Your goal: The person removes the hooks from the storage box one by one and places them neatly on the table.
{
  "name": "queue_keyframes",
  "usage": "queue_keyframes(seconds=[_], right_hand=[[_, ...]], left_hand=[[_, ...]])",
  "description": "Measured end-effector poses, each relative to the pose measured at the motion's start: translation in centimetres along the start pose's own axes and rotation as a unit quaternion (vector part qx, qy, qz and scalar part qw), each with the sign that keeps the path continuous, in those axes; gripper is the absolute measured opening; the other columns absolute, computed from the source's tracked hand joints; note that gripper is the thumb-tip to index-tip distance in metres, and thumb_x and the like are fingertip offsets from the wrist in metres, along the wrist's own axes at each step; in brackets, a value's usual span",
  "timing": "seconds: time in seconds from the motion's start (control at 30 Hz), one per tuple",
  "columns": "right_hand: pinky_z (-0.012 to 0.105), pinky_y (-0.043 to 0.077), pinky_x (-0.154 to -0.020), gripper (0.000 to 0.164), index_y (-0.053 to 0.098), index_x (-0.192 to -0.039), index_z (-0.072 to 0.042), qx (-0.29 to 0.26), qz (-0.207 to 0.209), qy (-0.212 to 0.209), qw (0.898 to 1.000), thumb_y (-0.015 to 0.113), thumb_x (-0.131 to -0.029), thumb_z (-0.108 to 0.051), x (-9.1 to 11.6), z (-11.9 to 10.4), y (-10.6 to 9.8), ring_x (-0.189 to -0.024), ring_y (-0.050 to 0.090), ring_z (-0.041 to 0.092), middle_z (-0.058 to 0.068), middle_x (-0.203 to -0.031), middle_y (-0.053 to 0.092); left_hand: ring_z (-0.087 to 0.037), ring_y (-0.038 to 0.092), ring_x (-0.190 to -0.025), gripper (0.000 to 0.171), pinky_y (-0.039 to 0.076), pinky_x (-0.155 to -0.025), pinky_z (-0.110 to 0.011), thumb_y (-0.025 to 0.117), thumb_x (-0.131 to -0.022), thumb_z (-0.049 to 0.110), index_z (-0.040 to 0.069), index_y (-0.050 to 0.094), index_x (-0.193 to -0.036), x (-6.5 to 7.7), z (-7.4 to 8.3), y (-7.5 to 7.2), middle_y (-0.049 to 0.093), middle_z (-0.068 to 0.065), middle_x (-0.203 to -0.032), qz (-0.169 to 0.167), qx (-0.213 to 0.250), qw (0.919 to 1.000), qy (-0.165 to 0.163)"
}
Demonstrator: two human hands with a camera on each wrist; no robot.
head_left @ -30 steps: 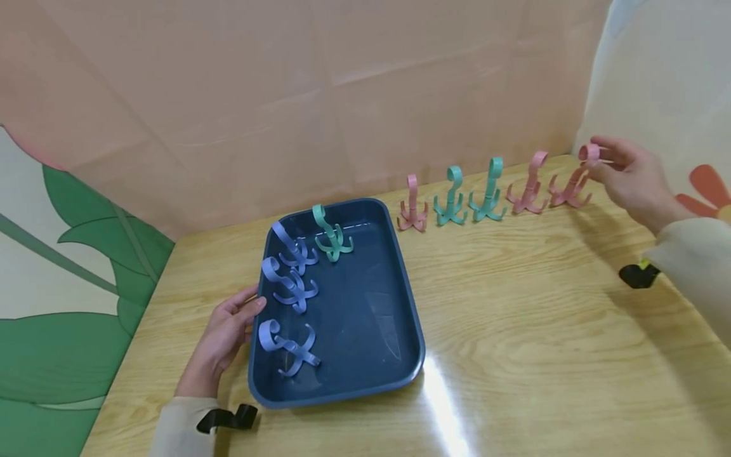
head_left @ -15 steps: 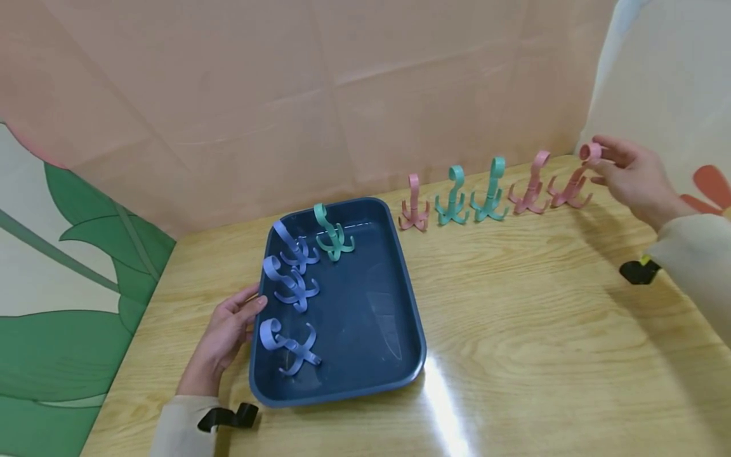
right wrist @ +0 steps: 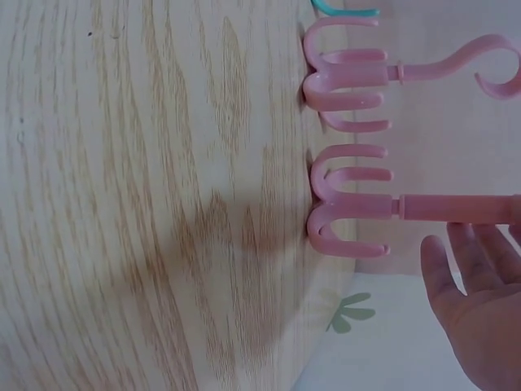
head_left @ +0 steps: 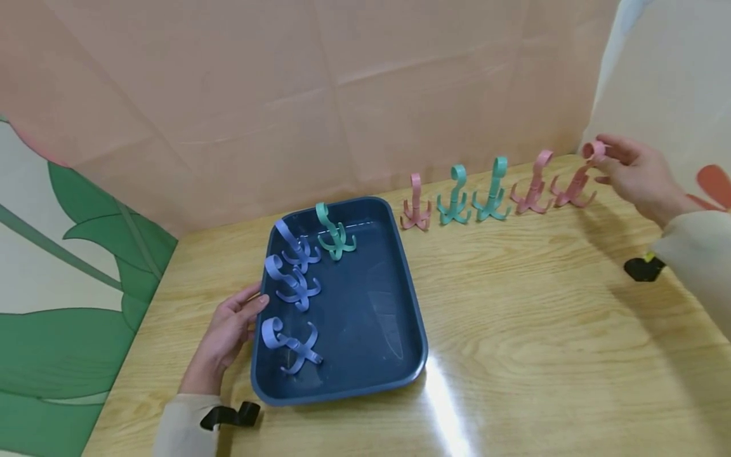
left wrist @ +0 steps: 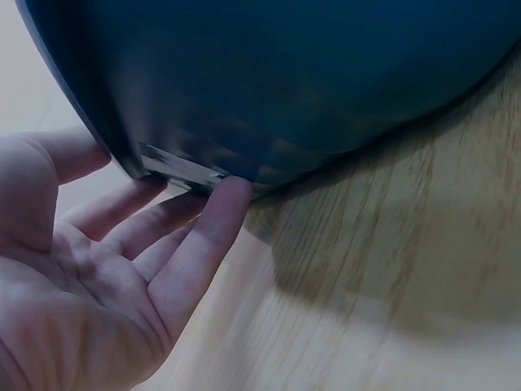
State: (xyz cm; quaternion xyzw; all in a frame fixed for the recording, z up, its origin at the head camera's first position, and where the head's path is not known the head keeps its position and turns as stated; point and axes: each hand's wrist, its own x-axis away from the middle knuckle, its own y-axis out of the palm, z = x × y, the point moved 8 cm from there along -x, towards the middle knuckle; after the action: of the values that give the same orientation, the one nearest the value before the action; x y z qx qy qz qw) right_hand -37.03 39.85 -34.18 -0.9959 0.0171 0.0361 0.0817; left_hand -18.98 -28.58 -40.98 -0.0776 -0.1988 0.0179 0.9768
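At the right end of the row, my right hand [head_left: 642, 174] pinches the curved top of a pink multi-prong hanging hook [head_left: 573, 187]. Its prongs rest on the table, as the right wrist view also shows, where the hand [right wrist: 496, 318] is partly cut off. A second pink hanging hook [right wrist: 350, 81] stands right beside it. My left hand [head_left: 231, 333] grips the left side of a dark blue tray [head_left: 419, 317], thumb over the rim. In the left wrist view the fingers lie against the tray's outer wall [left wrist: 269, 98]. Blue hanging hooks [head_left: 299, 289] lie inside along the left.
Also in the tray is a green hanging hook [head_left: 337, 241] near the far edge. Between the tray and the right hand stand a pink hook [head_left: 415, 212] and two green hooks [head_left: 455, 206] along the back wall. The wooden table [head_left: 542, 330] stretches in front.
Almost nothing differs. The whole view shifts slightly; my right hand stays on the top of the pink hook and my left hand stays on the tray.
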Motion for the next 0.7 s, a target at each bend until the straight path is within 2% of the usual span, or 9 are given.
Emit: queue_keyframes(seconds=[0.2,0.3,0.4,0.57,0.7], right_hand=[[0.01,0.052,-0.071,0.063,0.031,-0.158,-0.012,0.038,0.007,0.009,0.999,0.057,-0.101,-0.022,0.4,0.1,-0.7,-0.095,0.059,-0.012,-0.009,-0.15,0.049],[0.01,0.051,-0.071,0.066,0.029,-0.158,-0.011,0.063,0.016,0.018,0.998,0.058,-0.101,-0.027,0.8,0.4,-1.1,-0.093,0.058,-0.013,-0.005,-0.155,0.042],[0.009,0.05,-0.071,0.067,0.027,-0.159,-0.011,0.092,0.027,0.023,0.995,0.058,-0.102,-0.028,1.4,0.4,-1.5,-0.091,0.058,-0.015,-0.004,-0.156,0.042],[0.006,0.048,-0.067,0.067,0.029,-0.159,-0.019,0.147,0.038,0.041,0.987,0.059,-0.102,-0.036,2.7,-0.1,-1.7,-0.085,0.056,-0.015,-0.005,-0.159,0.037],[0.006,0.046,-0.065,0.061,0.04,-0.155,-0.024,0.142,0.051,0.04,0.988,0.063,-0.1,-0.036,3.9,-1.2,-1.2,-0.084,0.058,-0.013,-0.012,-0.152,0.046]], left_hand=[[-0.022,0.069,-0.106,0.054,0.058,-0.081,-0.038,0.059,-0.103,0.031,0.015,0.045,-0.153,0.1,0.2,0.3,0.063,-0.011,-0.136,-0.003,0.002,1.0,0.006],[-0.022,0.069,-0.107,0.054,0.058,-0.081,-0.038,0.059,-0.103,0.031,0.015,0.045,-0.153,0.2,0.4,0.4,0.062,-0.012,-0.136,-0.005,0.002,0.9999,0.011],[-0.023,0.069,-0.108,0.054,0.058,-0.081,-0.038,0.059,-0.103,0.031,0.015,0.045,-0.153,0.1,0.5,0.4,0.061,-0.013,-0.138,-0.006,0.001,0.9999,0.013],[-0.022,0.07,-0.106,0.054,0.058,-0.081,-0.039,0.059,-0.103,0.031,0.015,0.045,-0.153,0.1,0.3,0.4,0.061,-0.014,-0.138,-0.004,0.001,0.9999,0.01],[-0.021,0.07,-0.104,0.055,0.058,-0.08,-0.038,0.059,-0.103,0.031,0.015,0.045,-0.153,0.0,0.3,0.5,0.062,-0.013,-0.136,-0.004,0.003,0.9999,0.009]])
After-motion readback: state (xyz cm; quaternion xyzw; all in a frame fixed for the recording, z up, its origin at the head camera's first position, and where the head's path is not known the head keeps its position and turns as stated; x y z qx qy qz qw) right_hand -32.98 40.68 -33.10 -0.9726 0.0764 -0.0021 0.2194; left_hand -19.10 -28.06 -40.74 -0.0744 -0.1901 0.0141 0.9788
